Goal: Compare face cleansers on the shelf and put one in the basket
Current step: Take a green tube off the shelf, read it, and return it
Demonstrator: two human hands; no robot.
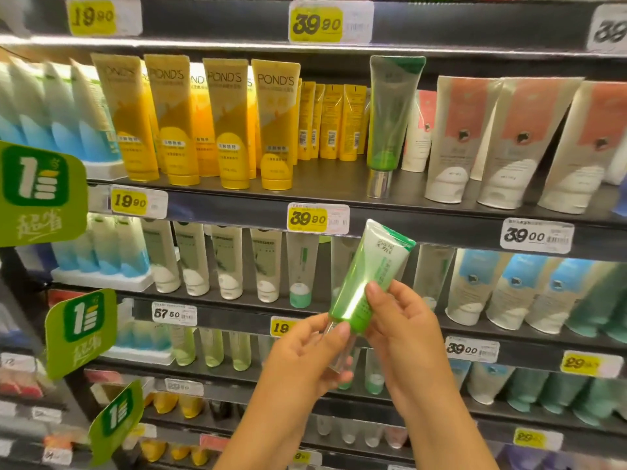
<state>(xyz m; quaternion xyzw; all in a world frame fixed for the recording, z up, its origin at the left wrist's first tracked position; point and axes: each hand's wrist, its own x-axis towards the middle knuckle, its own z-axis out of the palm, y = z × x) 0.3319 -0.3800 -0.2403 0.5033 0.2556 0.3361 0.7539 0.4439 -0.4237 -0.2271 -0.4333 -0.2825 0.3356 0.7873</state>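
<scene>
A green and white cleanser tube [369, 273] is held up in front of the shelves, tilted with its crimped end up and to the right. My left hand [305, 357] grips its clear cap at the lower end. My right hand [403, 320] pinches the tube's lower body from the right, thumb on the front. A matching green tube [390, 120] with a silver cap stands alone on the shelf above. No basket is in view.
Yellow Pond's tubes [224, 123] fill the upper shelf's left, white and coral tubes [502, 140] its right. White tubes [224, 259] and blue-topped tubes [509, 290] line the shelf behind my hands. Green promo signs [40, 195] jut out at left. Price tags [317, 218] run along the shelf edges.
</scene>
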